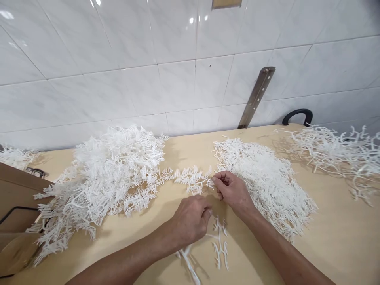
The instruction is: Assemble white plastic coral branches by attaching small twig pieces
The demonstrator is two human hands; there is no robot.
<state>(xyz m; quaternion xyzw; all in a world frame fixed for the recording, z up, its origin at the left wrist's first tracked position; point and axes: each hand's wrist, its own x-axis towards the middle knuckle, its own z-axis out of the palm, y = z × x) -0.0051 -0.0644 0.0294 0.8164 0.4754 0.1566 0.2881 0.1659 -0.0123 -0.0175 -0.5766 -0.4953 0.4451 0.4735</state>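
My right hand is closed in a pinch at the right end of a small white coral-like sprig, which lies between two heaps. Close by and nearer to me, my left hand has its fingers curled together around a white branched plastic stem. Parts of that stem show below the hand, and forked twigs stick out to its right. The grip itself is hidden behind the back of the left hand.
A large heap of white sprigs lies to the left, and another heap to the right. Bare white branches spread at far right. A brown box stands at left. A metal strip leans on the tiled wall near a black handle.
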